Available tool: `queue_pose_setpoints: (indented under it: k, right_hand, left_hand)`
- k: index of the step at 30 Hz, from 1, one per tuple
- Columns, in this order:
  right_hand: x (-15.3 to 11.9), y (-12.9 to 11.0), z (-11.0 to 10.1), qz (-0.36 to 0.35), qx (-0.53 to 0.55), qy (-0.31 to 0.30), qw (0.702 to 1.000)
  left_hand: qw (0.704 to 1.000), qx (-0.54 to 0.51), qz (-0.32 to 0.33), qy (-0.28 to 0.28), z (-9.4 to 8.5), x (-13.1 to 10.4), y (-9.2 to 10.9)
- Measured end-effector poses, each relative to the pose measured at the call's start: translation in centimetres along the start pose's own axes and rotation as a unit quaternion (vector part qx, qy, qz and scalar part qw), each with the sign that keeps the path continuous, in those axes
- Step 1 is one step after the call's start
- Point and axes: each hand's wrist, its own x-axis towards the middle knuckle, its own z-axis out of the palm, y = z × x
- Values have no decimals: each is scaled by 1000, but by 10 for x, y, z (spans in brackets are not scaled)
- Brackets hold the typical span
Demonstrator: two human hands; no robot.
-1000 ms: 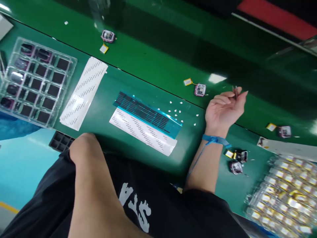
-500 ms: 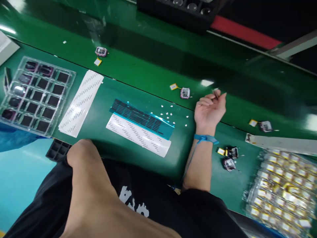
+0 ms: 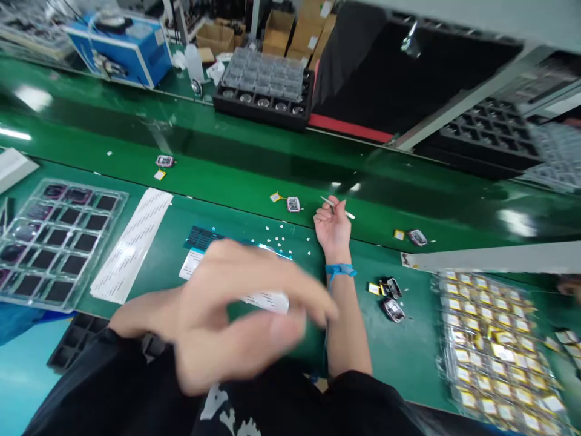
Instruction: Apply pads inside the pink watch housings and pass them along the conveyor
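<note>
My left hand (image 3: 227,309) is raised close to the camera and blurred. Its fingers and thumb curve apart around a gap with nothing in it. Behind it lie a blue-edged film with dark strips (image 3: 202,237) and a white printed sheet (image 3: 190,264), both partly hidden. My right hand (image 3: 333,227), a blue band at its wrist, rests palm up on the bench, fingers closed on a slim pale tool (image 3: 349,215). Left of it sits a small open device case (image 3: 293,204) wired to a yellow-edged battery (image 3: 275,197). Several white bits (image 3: 278,239) are scattered nearby.
A clear tray (image 3: 75,239) and white label sheets (image 3: 131,245) lie left. More open cases (image 3: 393,309) lie right, beyond them a tray of batteries (image 3: 494,351) and a white bar (image 3: 481,259). Black trays (image 3: 263,112) and a blue machine (image 3: 122,48) stand at the back.
My left hand has come up from beside my lap to in front of the camera. The view has tilted up, showing the bench's back. My right hand still grips the slim tool.
</note>
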Motion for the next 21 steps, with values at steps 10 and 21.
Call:
queue_pose_setpoints:
  k: [10, 21]
  right_hand:
    - [-1, -1, 4, -28, -87, -17, 996]
    - [-15, -8, 23, -75, -213, -110, 968]
  left_hand:
    - [918, 364, -114, -103, 32, 138, -168]
    - [932, 299, -198, -54, 31, 139, -164]
